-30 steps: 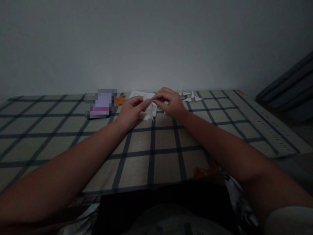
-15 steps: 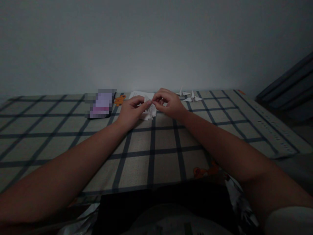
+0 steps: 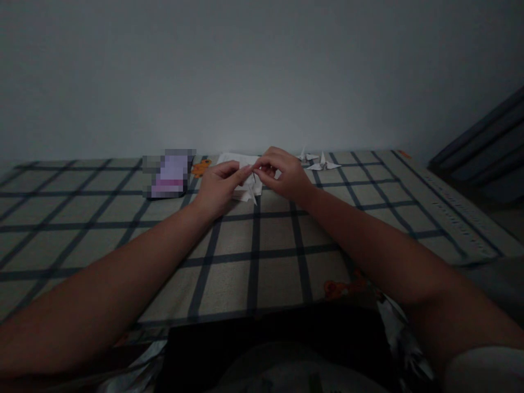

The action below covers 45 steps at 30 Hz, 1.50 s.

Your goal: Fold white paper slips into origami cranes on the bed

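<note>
Both of my arms reach forward over a beige cloth with dark blue checks. My left hand and my right hand meet at a small folded white paper piece, each pinching it between thumb and fingers. The paper is partly hidden by my fingers; one pointed tip sticks down below them. A stack of white paper sheets lies flat just behind my hands.
Two folded white paper cranes stand at the back right of the cloth. A blurred purple object lies at the back left, beside an orange print on the cloth. A pale wall rises behind. Dark fabric lies at the right.
My fingers have shifted slightly on the folded paper, and the paper's tip has turned a little. My arms have stayed in place.
</note>
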Available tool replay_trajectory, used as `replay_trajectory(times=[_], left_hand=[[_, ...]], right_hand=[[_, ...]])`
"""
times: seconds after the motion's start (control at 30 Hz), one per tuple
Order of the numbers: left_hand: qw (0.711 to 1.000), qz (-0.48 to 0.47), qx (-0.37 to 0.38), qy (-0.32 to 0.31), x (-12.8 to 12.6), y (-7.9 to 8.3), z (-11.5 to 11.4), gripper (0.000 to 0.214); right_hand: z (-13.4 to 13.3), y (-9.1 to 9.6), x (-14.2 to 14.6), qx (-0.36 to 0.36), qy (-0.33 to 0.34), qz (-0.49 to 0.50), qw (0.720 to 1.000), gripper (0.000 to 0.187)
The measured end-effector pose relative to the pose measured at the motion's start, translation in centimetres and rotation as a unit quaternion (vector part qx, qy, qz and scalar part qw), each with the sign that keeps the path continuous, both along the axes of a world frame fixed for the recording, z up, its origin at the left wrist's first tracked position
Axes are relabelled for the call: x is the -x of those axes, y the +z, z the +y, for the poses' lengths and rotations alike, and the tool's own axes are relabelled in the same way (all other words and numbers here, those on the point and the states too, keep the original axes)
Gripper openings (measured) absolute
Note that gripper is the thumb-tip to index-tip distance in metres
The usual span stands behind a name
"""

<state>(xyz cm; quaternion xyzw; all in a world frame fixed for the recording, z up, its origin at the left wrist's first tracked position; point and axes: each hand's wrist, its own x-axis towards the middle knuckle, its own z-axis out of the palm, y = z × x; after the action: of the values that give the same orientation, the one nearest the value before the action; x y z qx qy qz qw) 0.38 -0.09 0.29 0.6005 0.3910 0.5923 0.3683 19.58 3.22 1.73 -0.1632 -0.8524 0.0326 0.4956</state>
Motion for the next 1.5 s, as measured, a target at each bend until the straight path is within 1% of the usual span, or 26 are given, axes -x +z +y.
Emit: replay_trajectory(times=[0.1,0.2,0.37,0.47,0.6,0.73,0.8,0.87,0.93,1.03,1.1,1.2,1.27,1.37,1.43,1.5], left_hand=[[1.000,-0.005,-0.007,-0.018,0.0,-0.1,0.1,0.034],[1.000,-0.012,-0.006,-0.022,0.1,-0.2,0.1,0.034],[1.000,-0.007,-0.019,-0.013,0.2,0.0,0.0,0.034],[0.999,-0.005,-0.035,-0.006,0.2,0.1,-0.1,0.031],[0.999,-0.029,-0.035,-0.014,-0.1,0.3,-0.4,0.024],[0.995,-0.100,0.012,-0.025,-0.4,0.7,-0.4,0.023],[0.990,-0.133,0.027,-0.025,-0.5,0.8,-0.3,0.025],[0.990,-0.133,0.028,-0.023,-0.5,0.7,-0.1,0.027],[0.994,-0.106,0.026,-0.020,-0.4,0.5,0.0,0.029],[0.996,-0.079,0.030,-0.012,-0.3,0.4,0.0,0.032],[0.994,-0.097,0.035,-0.021,-0.4,0.6,-0.2,0.034],[0.989,-0.131,0.054,-0.054,-0.6,1.0,-0.5,0.036],[0.988,-0.132,0.066,-0.056,-0.7,0.9,-0.6,0.038],[0.990,-0.115,0.069,-0.036,-0.7,0.6,-0.5,0.040],[0.992,-0.102,0.066,-0.025,-0.7,0.3,-0.4,0.040],[0.995,-0.084,0.062,-0.010,-0.6,0.2,-0.2,0.040]], right_hand=[[-0.1,0.0,0.1,-0.018,-0.008,0.006,1.000,0.011],[-0.2,-0.1,0.2,-0.024,-0.010,0.017,1.000,0.011],[-0.3,0.0,0.3,-0.016,0.010,0.023,1.000,0.012],[-0.4,0.1,0.3,0.006,0.017,0.023,1.000,0.011],[-0.6,0.1,0.5,0.058,0.019,0.027,0.998,0.012],[-0.9,0.0,0.8,0.113,0.037,0.031,0.992,0.017],[-0.9,-0.1,0.9,0.157,0.047,0.031,0.986,0.022],[-0.8,-0.2,1.0,0.213,0.054,0.027,0.975,0.031],[-0.6,-0.4,1.1,0.259,0.052,0.026,0.964,0.037],[-0.2,-0.7,1.2,0.300,0.041,0.051,0.952,0.039],[0.1,-0.8,1.1,0.333,0.049,0.072,0.939,0.040],[0.4,-0.9,1.0,0.388,0.069,0.096,0.914,0.043],[0.6,-0.9,1.0,0.413,0.068,0.108,0.902,0.045],[0.9,-1.0,1.0,0.412,0.057,0.128,0.900,0.041],[1.0,-1.0,1.0,0.378,0.043,0.142,0.914,0.037],[1.0,-1.0,0.9,0.320,0.018,0.141,0.937,0.030]])
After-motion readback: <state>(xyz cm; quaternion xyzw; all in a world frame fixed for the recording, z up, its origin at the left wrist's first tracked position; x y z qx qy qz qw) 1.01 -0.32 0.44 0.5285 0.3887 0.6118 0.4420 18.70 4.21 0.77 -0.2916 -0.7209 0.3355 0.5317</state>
